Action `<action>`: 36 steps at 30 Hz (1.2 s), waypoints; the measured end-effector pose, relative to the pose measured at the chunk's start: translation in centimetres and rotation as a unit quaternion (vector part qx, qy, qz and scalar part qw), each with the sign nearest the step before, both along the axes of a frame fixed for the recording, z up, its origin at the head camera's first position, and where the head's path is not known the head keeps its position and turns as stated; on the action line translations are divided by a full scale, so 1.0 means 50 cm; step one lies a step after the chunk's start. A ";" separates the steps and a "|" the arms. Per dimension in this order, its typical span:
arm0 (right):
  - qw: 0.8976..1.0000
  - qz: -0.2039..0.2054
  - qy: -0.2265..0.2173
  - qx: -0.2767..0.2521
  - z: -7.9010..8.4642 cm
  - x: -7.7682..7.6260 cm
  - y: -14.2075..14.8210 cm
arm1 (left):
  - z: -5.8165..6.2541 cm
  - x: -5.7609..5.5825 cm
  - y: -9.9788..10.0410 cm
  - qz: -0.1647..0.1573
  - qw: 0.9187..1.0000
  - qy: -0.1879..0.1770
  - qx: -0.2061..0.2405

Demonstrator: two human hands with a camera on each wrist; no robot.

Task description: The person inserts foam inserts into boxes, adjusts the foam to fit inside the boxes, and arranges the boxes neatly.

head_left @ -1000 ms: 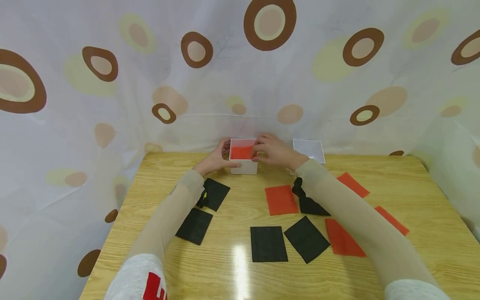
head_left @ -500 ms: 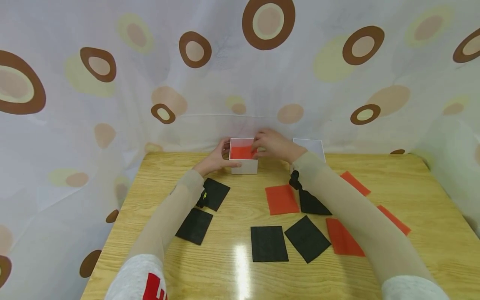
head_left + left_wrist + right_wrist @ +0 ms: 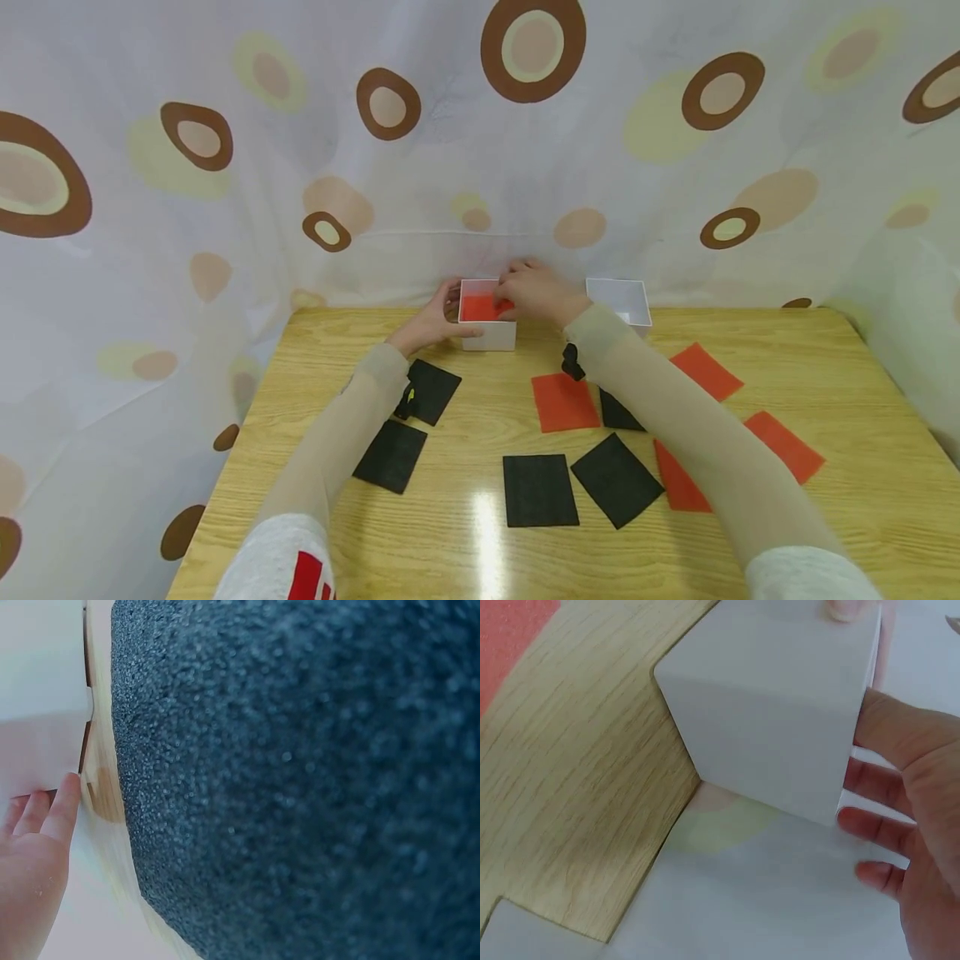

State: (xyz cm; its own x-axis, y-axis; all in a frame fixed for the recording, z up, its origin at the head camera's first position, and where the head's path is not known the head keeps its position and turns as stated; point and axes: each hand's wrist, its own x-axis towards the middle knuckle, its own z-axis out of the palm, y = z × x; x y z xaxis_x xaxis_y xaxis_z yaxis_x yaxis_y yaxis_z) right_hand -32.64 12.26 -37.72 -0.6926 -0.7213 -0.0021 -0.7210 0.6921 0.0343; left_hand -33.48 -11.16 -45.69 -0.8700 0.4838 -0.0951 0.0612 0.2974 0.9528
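Note:
A small white open-topped box (image 3: 489, 337) stands at the back edge of the table, with red cloth (image 3: 477, 308) inside. My left hand (image 3: 431, 323) grips its left side, thumb along the front and fingers behind. In the left wrist view, that hand's fingertips touch the white wall. My right hand (image 3: 536, 292) reaches over the right rim, its thumb and forefinger at the red cloth, seemingly pinching its edge. In the right wrist view, the thumb dips past the rim, and several fingers stay outside the wall; the tip of the thumb is hidden.
A second white box (image 3: 619, 298) stands to the right. Black squares (image 3: 542, 490) and red squares (image 3: 566, 402) of cloth lie across the wooden table (image 3: 420, 542). A patterned curtain (image 3: 450, 183) hangs behind. My right forearm covers some squares.
My right hand has shifted a little left, further over the box, and its forearm has swung left, uncovering more of the second box and the red squares. The left hand has kept its grip.

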 end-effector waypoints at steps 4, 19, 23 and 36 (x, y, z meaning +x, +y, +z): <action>0.999 -0.018 0.008 0.027 -0.006 -0.003 -0.014 | -0.003 -0.001 -0.002 0.001 1.000 0.003 0.001; 0.993 -0.102 -0.001 0.057 -0.022 -0.007 -0.043 | -0.003 -0.001 -0.004 0.000 1.000 0.016 -0.011; 0.994 -0.103 0.003 0.046 -0.025 -0.002 -0.042 | -0.004 -0.002 -0.003 -0.003 1.000 0.018 -0.012; 0.997 -0.042 0.023 -0.056 -0.044 -0.002 -0.012 | 0.002 0.001 -0.001 -0.003 1.000 0.002 -0.008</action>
State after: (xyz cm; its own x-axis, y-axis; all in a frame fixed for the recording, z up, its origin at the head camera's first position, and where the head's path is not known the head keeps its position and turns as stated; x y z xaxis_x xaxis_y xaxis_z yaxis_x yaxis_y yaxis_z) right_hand -32.75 11.66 -39.92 -0.7486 -0.6541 0.1081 -0.6591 0.7519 -0.0142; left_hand -33.45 -11.18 -45.61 -0.8676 0.4872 -0.0995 0.0672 0.3131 0.9473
